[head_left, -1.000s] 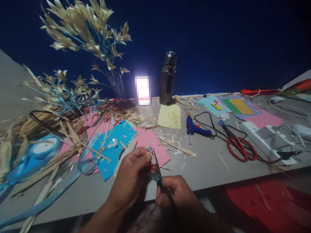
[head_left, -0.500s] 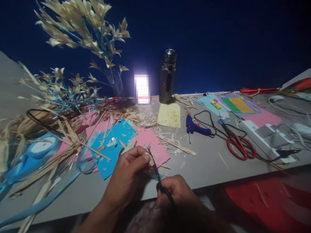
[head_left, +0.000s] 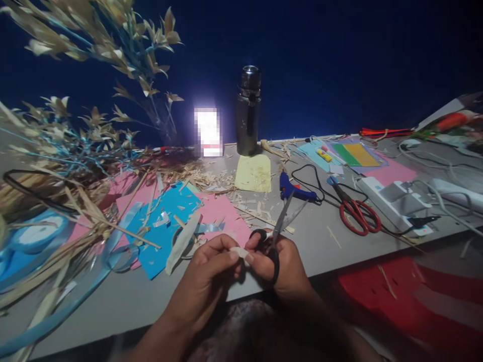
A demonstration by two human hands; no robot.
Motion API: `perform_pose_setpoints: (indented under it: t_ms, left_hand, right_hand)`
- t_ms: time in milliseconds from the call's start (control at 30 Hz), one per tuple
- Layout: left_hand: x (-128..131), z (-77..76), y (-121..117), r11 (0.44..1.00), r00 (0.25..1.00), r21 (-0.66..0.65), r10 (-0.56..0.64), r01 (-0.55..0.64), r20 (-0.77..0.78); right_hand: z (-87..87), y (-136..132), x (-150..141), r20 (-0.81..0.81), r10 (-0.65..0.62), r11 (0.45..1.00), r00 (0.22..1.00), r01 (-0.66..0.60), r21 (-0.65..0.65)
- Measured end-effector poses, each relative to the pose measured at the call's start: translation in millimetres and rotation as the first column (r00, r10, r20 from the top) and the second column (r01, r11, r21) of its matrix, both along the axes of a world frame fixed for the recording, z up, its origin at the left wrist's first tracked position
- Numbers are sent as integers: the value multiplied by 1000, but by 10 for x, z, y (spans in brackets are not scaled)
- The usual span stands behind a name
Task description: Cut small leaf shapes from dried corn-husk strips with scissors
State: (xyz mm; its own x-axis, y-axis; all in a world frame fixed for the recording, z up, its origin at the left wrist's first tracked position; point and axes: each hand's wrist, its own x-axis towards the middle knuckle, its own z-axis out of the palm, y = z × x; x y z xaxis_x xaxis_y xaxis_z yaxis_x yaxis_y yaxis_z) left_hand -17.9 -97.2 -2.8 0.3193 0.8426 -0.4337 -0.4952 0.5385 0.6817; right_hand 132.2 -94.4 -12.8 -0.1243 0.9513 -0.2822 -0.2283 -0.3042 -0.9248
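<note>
My left hand (head_left: 207,274) pinches a small pale strip of dried leaf (head_left: 238,251) at the table's near edge. My right hand (head_left: 281,264) holds black-handled scissors (head_left: 277,231) through the finger loops, blades apart and pointing up and away to the right. The thumb and a finger of that hand also touch the pale strip, so both hands meet on it. A longer pale leaf piece (head_left: 183,241) lies just left of my left hand.
Blue (head_left: 166,221), pink (head_left: 222,213) and yellow (head_left: 253,173) paper sheets lie among straw scraps. A blue glue gun (head_left: 292,191), red scissors (head_left: 352,211), a power strip (head_left: 396,198), a dark flask (head_left: 248,110) and dried-leaf branches (head_left: 68,146) crowd the grey table (head_left: 317,246).
The scissors have swung from pointing away at the strip to tilted up to the right with blades apart. My right hand moved up to join the left on the strip. The view shifted right.
</note>
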Motion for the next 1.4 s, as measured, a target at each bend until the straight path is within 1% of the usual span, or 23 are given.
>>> perform_pose_setpoints:
  t_ms: [67,100,167,233,300,367,400,467,500,533,567,667,700,767,867,1000,1167,1400]
  left_hand:
    - [-44,-2,-1,996,997,54,-63,65,-50]
    - [-67,3,3,992,991,89,-80,90,-108]
    - [-112,19,18,980,962,162,-70,116,-265]
    - [-147,36,37,964,915,218,-55,153,-401]
    - [-166,43,53,951,885,240,-65,195,-461]
    - [-160,35,58,954,889,235,-64,188,-453]
    - [-146,25,55,964,904,221,-40,147,-425]
    - [-96,-2,44,985,942,172,45,14,-334]
    - [-63,-17,37,988,954,143,97,-57,-284]
    - [-27,-31,31,985,959,120,150,-124,-241]
    - [9,-44,27,979,957,104,196,-177,-214]
    - [95,-69,25,958,936,92,286,-273,-205]
    - [114,-72,27,952,928,90,305,-292,-214]
    - [136,-76,32,945,916,87,328,-316,-232]
    - [149,-77,43,939,905,104,343,-327,-253]
    - [164,-73,61,935,890,113,354,-335,-288]
    - [173,-69,68,938,901,98,346,-331,-263]
    - [165,-52,61,942,901,90,337,-325,-272]
  right_hand:
    - [12,7,83,4,95,995,996,-95,14]
    - [26,13,124,10,138,990,990,-138,20]
    - [64,30,199,23,199,979,980,-200,28]
    - [102,59,252,27,243,969,970,-244,33]
    - [119,92,275,40,255,966,966,-257,41]
    - [103,114,265,57,195,979,979,-198,50]
    - [81,114,248,61,147,987,987,-151,56]
    - [14,84,191,54,76,995,996,-80,66]
    - [-29,53,154,46,79,994,996,-82,68]
    - [-76,14,111,40,114,990,993,-117,72]
    - [-127,-30,66,37,179,980,983,-181,81]
    - [-266,-153,-63,18,245,968,969,-245,48]
    - [-296,-180,-95,26,238,970,971,-239,43]
    - [-314,-203,-138,59,232,972,971,-234,31]
    - [-260,-183,-155,95,241,970,966,-242,-4]
    - [-209,-146,-155,100,261,965,960,-258,-44]
    - [-254,-140,-169,67,250,968,966,-247,-51]
    - [-274,-139,-162,37,239,970,970,-236,-60]
